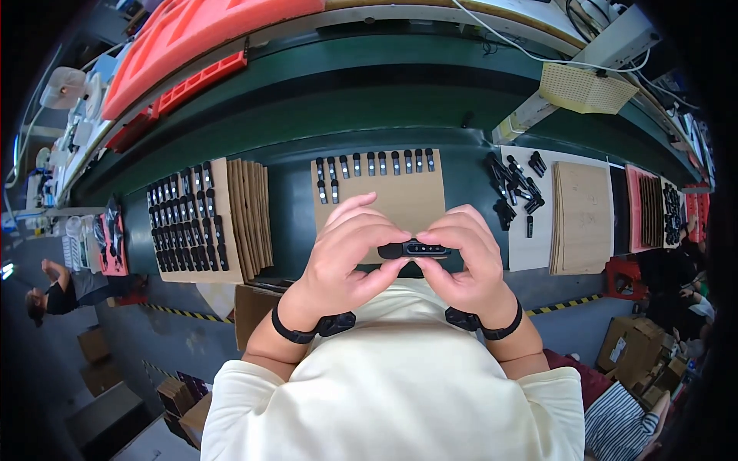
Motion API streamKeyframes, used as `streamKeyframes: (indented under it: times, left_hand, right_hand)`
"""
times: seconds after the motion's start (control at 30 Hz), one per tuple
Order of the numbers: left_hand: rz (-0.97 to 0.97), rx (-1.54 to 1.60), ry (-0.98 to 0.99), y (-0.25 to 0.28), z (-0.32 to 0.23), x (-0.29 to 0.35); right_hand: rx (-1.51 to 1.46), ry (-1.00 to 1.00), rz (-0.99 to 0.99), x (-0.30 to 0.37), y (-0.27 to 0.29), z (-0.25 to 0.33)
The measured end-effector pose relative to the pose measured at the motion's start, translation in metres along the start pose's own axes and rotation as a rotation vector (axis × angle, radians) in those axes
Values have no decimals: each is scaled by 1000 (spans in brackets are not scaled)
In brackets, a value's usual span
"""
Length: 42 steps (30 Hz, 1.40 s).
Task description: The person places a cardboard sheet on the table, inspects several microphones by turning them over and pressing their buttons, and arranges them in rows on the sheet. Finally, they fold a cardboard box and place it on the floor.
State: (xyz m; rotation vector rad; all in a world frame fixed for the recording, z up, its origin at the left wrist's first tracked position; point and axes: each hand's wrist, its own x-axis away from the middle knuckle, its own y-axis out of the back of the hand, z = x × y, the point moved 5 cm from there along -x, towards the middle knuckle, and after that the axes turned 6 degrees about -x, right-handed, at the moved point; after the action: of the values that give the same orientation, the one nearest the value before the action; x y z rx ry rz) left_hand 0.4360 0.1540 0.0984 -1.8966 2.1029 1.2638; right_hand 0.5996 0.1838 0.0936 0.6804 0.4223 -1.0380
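Between both hands, close to my chest, I hold a small black microphone [427, 250] lengthwise, its dark rounded foam-like head to the left. The thumb and fingers of my left hand [338, 257] pinch the head end. My right hand [470, 257] pinches the body end, where a row of tiny contacts or marks faces up. Beyond my hands lies a cardboard sheet [384, 201]. Along its far edge stands a row of similar microphones [382, 163], with two more in a second row at the left.
On the left, cardboard [234, 261] carries several rows of microphones [188, 219] beside stacked sheets [252, 219]. To the right, loose microphones [516, 184] lie on a white sheet [526, 250] next to more cardboard [582, 219]. A post [530, 115] rises from the green bench [461, 184].
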Motion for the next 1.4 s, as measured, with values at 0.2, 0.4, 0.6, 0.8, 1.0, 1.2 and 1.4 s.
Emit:
streamKeyframes:
  times: [0.2,0.4,0.6,0.8,1.0,1.2,1.4]
  left_hand:
    - [-11,-3,2,3,-1,1]
    - [-80,-25,15,0,1,2]
    - [-113,-64,27,-3,5,1]
    - [-123,-58,49,-1,9,0]
    - [-162,-39,47,-2,14,-1]
    - [-143,87,149,-11,28,7]
    - [-185,106,246,-18,49,20]
  right_hand:
    - [-41,1,-1,-3,-2,-1]
    - [-238,-268,-20,-5,-7,-10]
    - [-350,-452,-66,-2,-20,-22]
    - [-461,-557,-33,1,-18,-30]
    - [-702,-673,-222,2,-15,-35]
    - [-370,-252,-75,-2,-8,-30]
    - [-202,-165,5,-10,-24,-30]
